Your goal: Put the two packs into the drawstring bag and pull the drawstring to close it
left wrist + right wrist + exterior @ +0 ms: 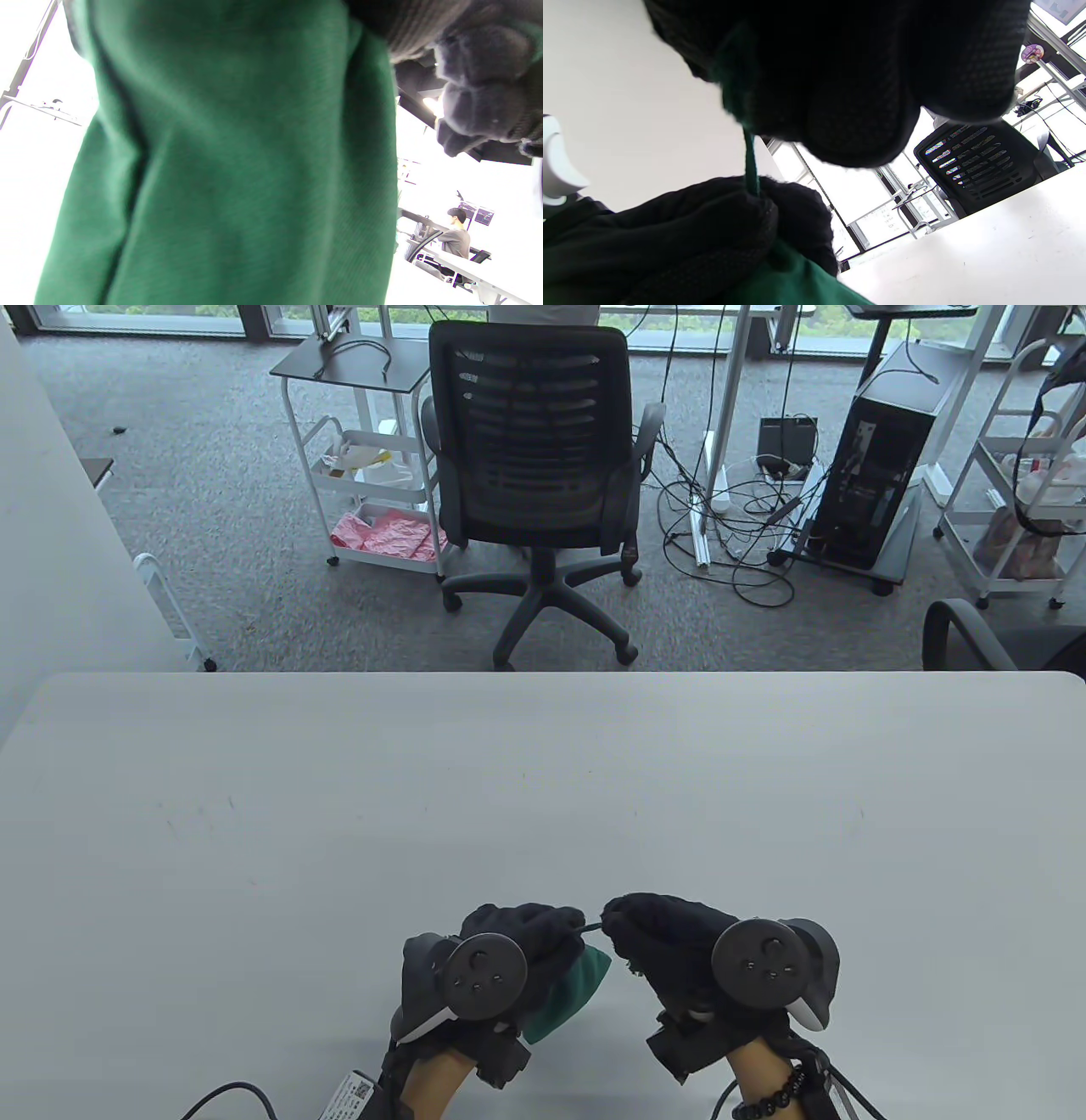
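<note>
- Fingers of my right hand (679,950) pinch the green drawstring (751,163), which runs taut across a short gap to my left hand (509,959).
- Left hand is clenched around the gathered neck of the drawstring bag (573,997), so the cord disappears straight into that fist.
- Bag itself hangs below and to the right of my left hand, lifted off the table (543,780); green cloth fills the left wrist view.
- Packs: I cannot see either one. Nothing lies loose on the table around the bag, so I judge they are inside.
- Risk one: the cord is thin and my gloves are thick, so it could slide through my right pinch and leave the mouth half open.
- Risk two: if my left fist squeezes the neck too hard, the channel may bunch and jam instead of cinching.
- Risk three: a sharp tug could jerk the bag out of my left hand.
</note>
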Tool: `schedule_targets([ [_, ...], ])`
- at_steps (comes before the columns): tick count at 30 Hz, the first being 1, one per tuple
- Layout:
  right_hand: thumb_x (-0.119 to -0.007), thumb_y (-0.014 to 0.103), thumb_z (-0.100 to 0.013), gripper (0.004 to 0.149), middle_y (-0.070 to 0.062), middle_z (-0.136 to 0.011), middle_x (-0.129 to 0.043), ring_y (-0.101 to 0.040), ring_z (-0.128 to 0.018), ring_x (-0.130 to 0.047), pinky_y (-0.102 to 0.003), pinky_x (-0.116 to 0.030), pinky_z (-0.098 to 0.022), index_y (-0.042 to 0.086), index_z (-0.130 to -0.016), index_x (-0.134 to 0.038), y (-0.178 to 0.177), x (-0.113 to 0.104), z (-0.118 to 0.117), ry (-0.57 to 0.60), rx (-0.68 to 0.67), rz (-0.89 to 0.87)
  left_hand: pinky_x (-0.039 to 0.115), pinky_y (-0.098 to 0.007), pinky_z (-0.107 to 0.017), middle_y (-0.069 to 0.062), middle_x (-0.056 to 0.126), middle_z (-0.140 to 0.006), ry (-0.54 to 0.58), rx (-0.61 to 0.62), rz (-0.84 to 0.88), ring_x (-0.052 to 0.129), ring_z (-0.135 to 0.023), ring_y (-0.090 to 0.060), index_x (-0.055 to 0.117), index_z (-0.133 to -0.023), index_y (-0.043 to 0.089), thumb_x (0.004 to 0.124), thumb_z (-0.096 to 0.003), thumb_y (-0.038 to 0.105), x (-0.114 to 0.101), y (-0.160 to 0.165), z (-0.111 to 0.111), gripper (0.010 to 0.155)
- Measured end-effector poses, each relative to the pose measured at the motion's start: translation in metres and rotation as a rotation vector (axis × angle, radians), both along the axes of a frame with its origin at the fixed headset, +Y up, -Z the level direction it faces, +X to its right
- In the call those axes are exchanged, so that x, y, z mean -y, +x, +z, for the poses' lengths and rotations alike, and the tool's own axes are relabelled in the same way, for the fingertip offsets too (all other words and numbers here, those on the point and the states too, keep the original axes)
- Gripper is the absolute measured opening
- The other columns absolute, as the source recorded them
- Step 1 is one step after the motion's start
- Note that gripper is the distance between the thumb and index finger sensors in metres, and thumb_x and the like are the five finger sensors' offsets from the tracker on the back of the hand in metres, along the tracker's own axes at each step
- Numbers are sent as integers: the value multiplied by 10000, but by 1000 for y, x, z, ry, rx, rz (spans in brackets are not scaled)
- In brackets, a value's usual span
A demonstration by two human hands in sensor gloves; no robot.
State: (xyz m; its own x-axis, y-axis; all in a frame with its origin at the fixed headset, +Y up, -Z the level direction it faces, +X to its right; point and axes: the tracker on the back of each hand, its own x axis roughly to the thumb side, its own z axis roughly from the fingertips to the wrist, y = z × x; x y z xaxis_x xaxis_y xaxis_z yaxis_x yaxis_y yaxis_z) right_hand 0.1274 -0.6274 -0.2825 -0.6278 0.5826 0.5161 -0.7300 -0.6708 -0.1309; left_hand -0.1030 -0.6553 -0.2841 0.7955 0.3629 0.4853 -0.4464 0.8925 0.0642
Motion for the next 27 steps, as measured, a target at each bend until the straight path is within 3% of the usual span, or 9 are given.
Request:
schedule_targets([
  [27,-791,422,-496,368,-7,-468,-1040,-164,-337,-1087,-433,-946,-366,134,-665,-945,27,-5,-1,9,82,-167,733,-631,-663,-45,928,-891,-51,-7,3,1013,-779,-312,829,-886,334,706,-515,531,3,-5,-7,438],
])
